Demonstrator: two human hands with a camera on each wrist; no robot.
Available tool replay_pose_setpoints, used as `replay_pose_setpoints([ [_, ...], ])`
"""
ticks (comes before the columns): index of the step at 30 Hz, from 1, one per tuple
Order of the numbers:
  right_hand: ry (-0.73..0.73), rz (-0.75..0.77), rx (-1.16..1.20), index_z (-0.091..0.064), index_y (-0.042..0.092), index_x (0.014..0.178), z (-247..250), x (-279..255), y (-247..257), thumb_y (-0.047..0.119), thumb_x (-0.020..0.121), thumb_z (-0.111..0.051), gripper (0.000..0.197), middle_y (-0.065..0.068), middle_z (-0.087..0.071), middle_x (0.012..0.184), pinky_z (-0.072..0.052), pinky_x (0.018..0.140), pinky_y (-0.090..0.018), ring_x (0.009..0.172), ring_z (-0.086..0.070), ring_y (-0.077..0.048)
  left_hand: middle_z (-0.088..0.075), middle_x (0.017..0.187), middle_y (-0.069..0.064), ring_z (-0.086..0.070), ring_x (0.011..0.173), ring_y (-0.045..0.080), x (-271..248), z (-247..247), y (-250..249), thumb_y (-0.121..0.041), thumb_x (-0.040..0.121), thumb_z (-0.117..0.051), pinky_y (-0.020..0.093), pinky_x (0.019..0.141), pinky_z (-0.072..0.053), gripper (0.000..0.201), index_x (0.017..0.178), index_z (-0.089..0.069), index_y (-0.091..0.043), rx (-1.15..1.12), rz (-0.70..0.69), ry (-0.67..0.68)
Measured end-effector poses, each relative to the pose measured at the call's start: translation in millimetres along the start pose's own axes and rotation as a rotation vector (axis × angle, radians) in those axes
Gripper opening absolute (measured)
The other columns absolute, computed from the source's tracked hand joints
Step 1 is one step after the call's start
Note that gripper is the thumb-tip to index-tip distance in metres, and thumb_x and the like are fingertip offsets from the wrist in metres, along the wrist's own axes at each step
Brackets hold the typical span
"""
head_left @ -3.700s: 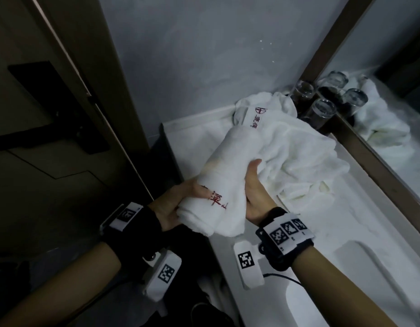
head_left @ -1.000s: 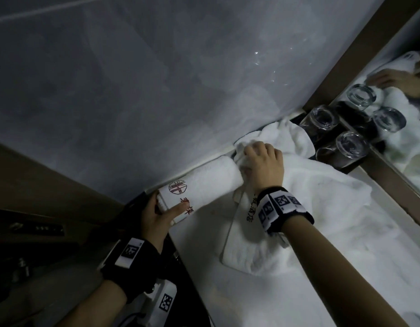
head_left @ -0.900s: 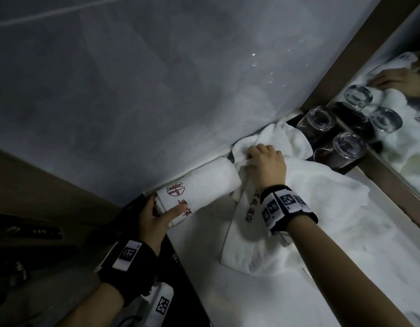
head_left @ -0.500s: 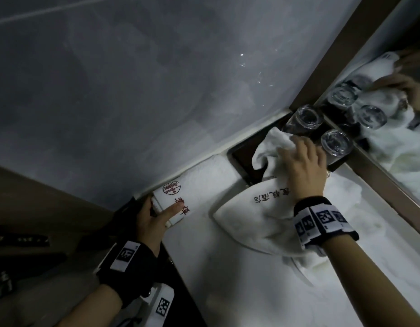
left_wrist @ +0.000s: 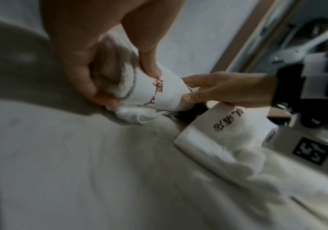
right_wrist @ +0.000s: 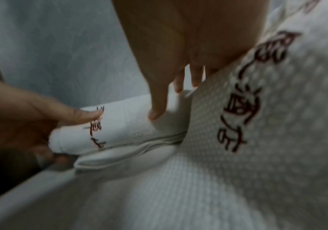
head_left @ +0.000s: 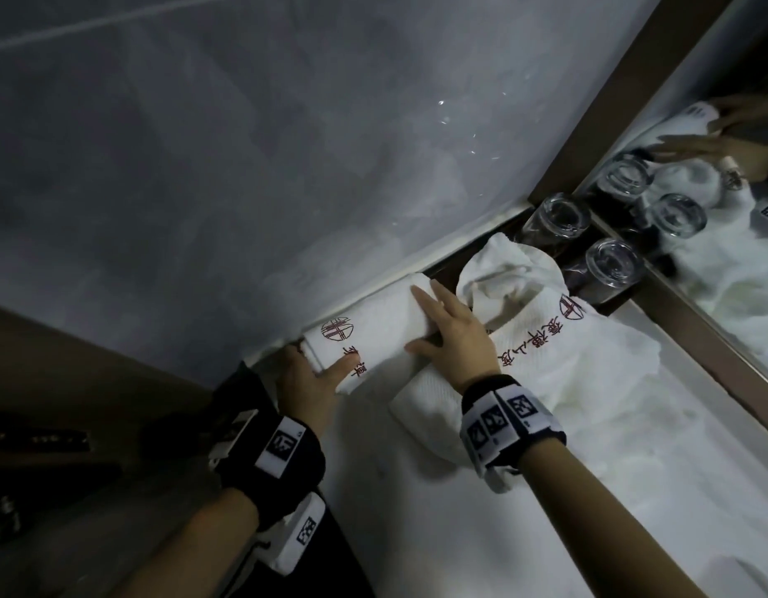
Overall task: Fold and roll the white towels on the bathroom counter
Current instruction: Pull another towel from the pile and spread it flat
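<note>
Rolled white towel (head_left: 375, 328), red emblem and characters on its outer wrap: lies on the white worktop (head_left: 438, 511) at the back edge, lengthwise against the grey wall (head_left: 244, 166), probably parked there so the wall keeps the roll from opening. Left hand (head_left: 311, 384): at the roll's near end, thumb (left_wrist: 149, 62) on top by the lettering and fingers cupped under and round the end, gripping it; likely squaring the end and stopping any slide. Right hand (head_left: 453, 334): fingers straight and spread, laid flat over the roll's far half, thumb (right_wrist: 157, 109) on its front face; it presses without clasping, apparently seating the roll against the wall. Second white towel (head_left: 559, 360), waffle weave with red characters: unrolled and rumpled on the worktop just right of the roll, touching it, partly under the right wrist; judged next in line for folding. Two clear drinking glasses (head_left: 589, 243): standing in the back corner beside the mirror (head_left: 740, 261), just behind the loose towel; close enough to be knocked when that towel is lifted.
</note>
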State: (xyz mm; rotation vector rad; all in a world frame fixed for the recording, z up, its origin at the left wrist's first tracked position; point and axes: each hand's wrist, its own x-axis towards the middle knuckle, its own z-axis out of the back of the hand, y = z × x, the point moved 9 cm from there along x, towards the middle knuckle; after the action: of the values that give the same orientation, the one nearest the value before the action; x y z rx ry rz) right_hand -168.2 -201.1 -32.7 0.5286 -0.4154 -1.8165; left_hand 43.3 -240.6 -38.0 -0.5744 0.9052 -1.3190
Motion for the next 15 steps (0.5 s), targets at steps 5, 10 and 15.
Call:
replay_pose_setpoints([
  [5,-0.059,0.017,-0.258,-0.026,0.027,0.145,-1.1,6.1,2.4,0.036,0.084,-0.062,0.072,-0.003,-0.023,0.155,-0.021,0.112,-0.035,0.142,-0.022,-0.022,-0.045,0.122,0.02,-0.043,0.113,0.034,-7.9,7.3,-26.4,-0.016,0.061,-0.083,0.039,0.099,-0.034,0.065,0.116,-0.052,-0.002,0.2,-0.357,-0.035],
  [10,-0.224,0.196,-0.285,-0.059,0.001,0.121,11.3,3.9,30.8,0.004,0.063,-0.077,0.062,-0.017,-0.055,0.132,-0.045,0.097,-0.038,0.122,-0.052,-0.033,-0.064,0.104,0.016,-0.042,0.1,0.021,-13.4,-4.2,-19.9,-0.01,0.061,-0.081,0.035,0.089,-0.037,0.05,0.107,-0.064,0.0,0.369,-0.687,0.148],
  [15,-0.274,0.235,-0.172,-0.066,-0.003,0.111,10.1,-2.5,37.6,-0.014,0.051,-0.075,0.061,-0.016,-0.069,0.11,-0.054,0.084,-0.039,0.105,-0.064,-0.034,-0.066,0.098,0.017,-0.043,0.099,0.019,-7.5,-9.2,-16.2,-0.009,0.06,-0.082,0.033,0.089,-0.037,0.047,0.103,-0.066,0.002,0.391,-0.717,0.161],
])
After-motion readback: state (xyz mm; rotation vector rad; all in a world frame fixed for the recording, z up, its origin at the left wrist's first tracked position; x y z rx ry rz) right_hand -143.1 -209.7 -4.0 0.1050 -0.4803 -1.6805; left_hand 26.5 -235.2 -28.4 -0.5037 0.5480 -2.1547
